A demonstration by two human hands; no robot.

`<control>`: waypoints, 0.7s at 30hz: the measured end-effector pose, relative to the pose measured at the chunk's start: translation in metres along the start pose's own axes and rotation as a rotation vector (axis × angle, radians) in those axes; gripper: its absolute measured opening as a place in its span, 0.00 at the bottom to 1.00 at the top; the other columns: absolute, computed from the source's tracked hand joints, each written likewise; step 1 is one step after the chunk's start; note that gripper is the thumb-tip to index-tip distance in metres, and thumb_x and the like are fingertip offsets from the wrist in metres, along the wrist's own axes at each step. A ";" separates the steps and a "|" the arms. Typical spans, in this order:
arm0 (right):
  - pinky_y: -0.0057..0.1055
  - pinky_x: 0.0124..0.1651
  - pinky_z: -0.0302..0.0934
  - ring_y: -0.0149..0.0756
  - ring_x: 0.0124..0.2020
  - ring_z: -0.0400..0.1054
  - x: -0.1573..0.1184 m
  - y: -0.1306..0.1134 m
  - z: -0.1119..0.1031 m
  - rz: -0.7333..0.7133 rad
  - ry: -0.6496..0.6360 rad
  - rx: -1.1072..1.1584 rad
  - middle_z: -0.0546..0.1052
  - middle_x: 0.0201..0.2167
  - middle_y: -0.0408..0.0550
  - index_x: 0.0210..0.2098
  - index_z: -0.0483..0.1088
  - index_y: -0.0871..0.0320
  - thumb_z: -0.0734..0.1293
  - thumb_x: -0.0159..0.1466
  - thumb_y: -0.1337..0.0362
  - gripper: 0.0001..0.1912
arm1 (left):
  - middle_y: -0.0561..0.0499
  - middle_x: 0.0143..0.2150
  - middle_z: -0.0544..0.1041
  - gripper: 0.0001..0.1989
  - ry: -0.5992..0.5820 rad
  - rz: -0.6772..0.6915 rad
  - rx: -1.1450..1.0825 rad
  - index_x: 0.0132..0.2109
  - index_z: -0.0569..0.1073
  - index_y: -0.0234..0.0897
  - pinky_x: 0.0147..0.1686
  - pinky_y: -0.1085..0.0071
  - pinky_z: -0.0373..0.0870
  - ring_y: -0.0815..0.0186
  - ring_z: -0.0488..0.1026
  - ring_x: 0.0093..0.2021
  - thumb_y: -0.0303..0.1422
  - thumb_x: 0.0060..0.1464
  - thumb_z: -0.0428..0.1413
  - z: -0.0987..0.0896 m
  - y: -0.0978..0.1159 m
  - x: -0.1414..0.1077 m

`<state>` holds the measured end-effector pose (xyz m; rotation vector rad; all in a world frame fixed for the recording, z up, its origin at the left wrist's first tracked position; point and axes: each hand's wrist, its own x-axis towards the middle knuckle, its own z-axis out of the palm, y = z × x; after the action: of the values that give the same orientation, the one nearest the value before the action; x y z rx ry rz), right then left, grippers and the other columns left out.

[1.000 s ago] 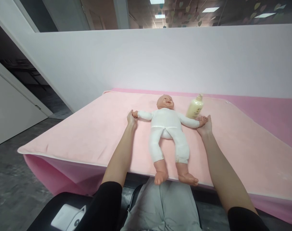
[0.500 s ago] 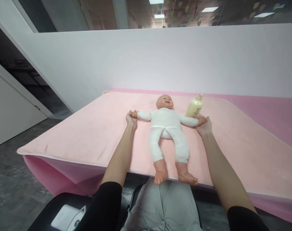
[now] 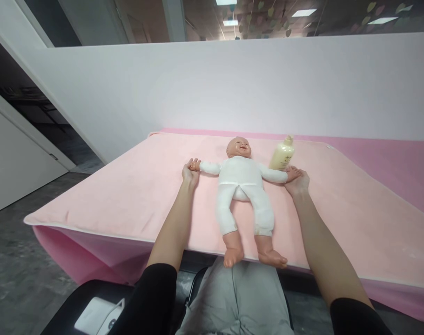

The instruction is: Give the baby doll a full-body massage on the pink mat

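A baby doll (image 3: 241,172) in white clothing lies on its back on a pale pink mat, head toward the wall, with its bare feet at the mat's near edge. Its arms are spread out to both sides. At the doll's hand on the left, my left hand (image 3: 190,171) is closed around it, palm turned up. My right hand (image 3: 298,184) holds the doll's other hand, lying beneath it with the thumb side hard to make out. Just behind that doll arm stands a pale yellow pump bottle (image 3: 282,154), close to my right hand but apart from it.
The pale pink mat (image 3: 128,186) covers a table draped in darker pink cloth (image 3: 400,172). Beyond it rises a white wall (image 3: 212,88) with glass above. A white device (image 3: 98,316) rests on a black chair at lower left. My legs are under the table edge.
My fingers have shifted slightly around the doll's hands on both sides. The doll and the bottle stay in place.
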<state>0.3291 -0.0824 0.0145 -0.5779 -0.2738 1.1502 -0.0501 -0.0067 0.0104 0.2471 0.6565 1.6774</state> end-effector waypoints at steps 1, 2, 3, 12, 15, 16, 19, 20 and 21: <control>0.29 0.28 0.66 0.28 0.21 0.62 0.000 0.000 0.000 0.005 0.007 -0.004 0.64 0.19 0.41 0.23 0.57 0.57 0.51 0.62 0.67 0.12 | 0.37 0.64 0.62 0.28 0.003 -0.003 0.001 0.64 0.58 0.31 0.53 0.63 0.70 0.58 0.69 0.58 0.23 0.55 0.41 0.000 0.000 0.000; 0.29 0.29 0.66 0.27 0.21 0.62 0.001 0.001 0.000 0.011 0.010 -0.011 0.65 0.19 0.40 0.23 0.57 0.57 0.51 0.62 0.67 0.12 | 0.38 0.64 0.62 0.28 0.007 -0.004 0.001 0.63 0.58 0.31 0.52 0.64 0.70 0.59 0.69 0.57 0.23 0.55 0.41 0.000 0.000 0.000; 0.28 0.30 0.66 0.27 0.21 0.63 0.002 0.001 -0.001 0.018 0.007 -0.020 0.65 0.19 0.40 0.23 0.58 0.57 0.52 0.63 0.67 0.12 | 0.37 0.64 0.63 0.27 0.010 -0.003 0.001 0.63 0.59 0.31 0.52 0.64 0.70 0.59 0.70 0.57 0.22 0.55 0.41 0.000 0.000 0.000; 0.28 0.30 0.66 0.27 0.20 0.64 0.005 0.002 -0.006 0.016 0.011 -0.073 0.66 0.19 0.38 0.26 0.59 0.56 0.51 0.69 0.57 0.18 | 0.39 0.63 0.64 0.24 0.011 0.001 0.008 0.60 0.62 0.33 0.51 0.66 0.70 0.60 0.69 0.58 0.24 0.57 0.41 0.002 -0.001 -0.004; 0.30 0.30 0.67 0.28 0.21 0.64 0.003 0.002 -0.005 0.027 0.019 -0.052 0.66 0.20 0.39 0.27 0.59 0.56 0.45 0.70 0.53 0.23 | 0.40 0.63 0.64 0.23 0.025 0.003 0.022 0.60 0.63 0.35 0.50 0.67 0.70 0.61 0.69 0.57 0.25 0.58 0.42 0.003 -0.001 -0.004; 0.31 0.30 0.68 0.28 0.22 0.65 0.002 0.001 -0.004 0.030 0.018 -0.040 0.67 0.21 0.40 0.27 0.59 0.55 0.43 0.70 0.52 0.24 | 0.40 0.63 0.64 0.22 0.033 0.003 0.026 0.60 0.62 0.35 0.49 0.67 0.70 0.61 0.69 0.57 0.25 0.58 0.43 0.003 -0.001 -0.004; 0.33 0.31 0.69 0.31 0.26 0.68 -0.001 0.001 -0.004 0.025 0.009 0.001 0.69 0.25 0.44 0.30 0.61 0.56 0.42 0.68 0.55 0.23 | 0.39 0.62 0.64 0.23 0.045 -0.008 0.009 0.61 0.60 0.35 0.48 0.66 0.71 0.61 0.70 0.56 0.26 0.58 0.44 0.003 -0.001 -0.004; 0.33 0.32 0.69 0.31 0.27 0.68 -0.002 0.001 -0.005 0.017 0.005 0.013 0.70 0.27 0.45 0.31 0.61 0.56 0.43 0.68 0.57 0.21 | 0.38 0.62 0.65 0.23 0.041 -0.013 -0.009 0.61 0.60 0.35 0.48 0.65 0.71 0.61 0.71 0.55 0.26 0.57 0.44 0.002 -0.001 -0.004; 0.34 0.33 0.70 0.32 0.29 0.69 -0.002 0.001 -0.005 0.008 0.002 0.022 0.70 0.29 0.47 0.32 0.61 0.57 0.44 0.66 0.58 0.19 | 0.37 0.61 0.65 0.24 0.033 -0.017 -0.033 0.61 0.60 0.35 0.47 0.65 0.72 0.61 0.72 0.54 0.26 0.57 0.44 0.002 -0.001 -0.003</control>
<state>0.3299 -0.0858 0.0101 -0.5611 -0.2572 1.1587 -0.0481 -0.0091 0.0120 0.1900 0.6537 1.6772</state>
